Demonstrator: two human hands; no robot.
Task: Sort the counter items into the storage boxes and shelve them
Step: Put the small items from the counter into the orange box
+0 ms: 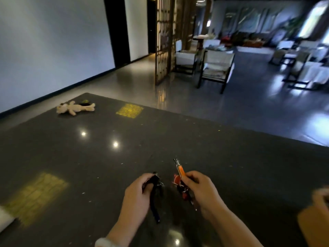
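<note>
I see the dark polished counter [178,139] filling most of my view, with armchairs on the floor beyond it. A pale plush toy [74,108] lies flat near the counter's far left corner, well apart from my hands. My left hand [137,196] is closed around a black strap keychain [155,193] whose tail hangs down toward the counter. My right hand [201,191] is gripping an orange keychain bundle [180,179], its orange tag and metal clip sticking up past my fingers.

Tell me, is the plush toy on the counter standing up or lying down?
Lying down. The plush toy is flat on the counter, limbs spread, near its far left corner.
</note>
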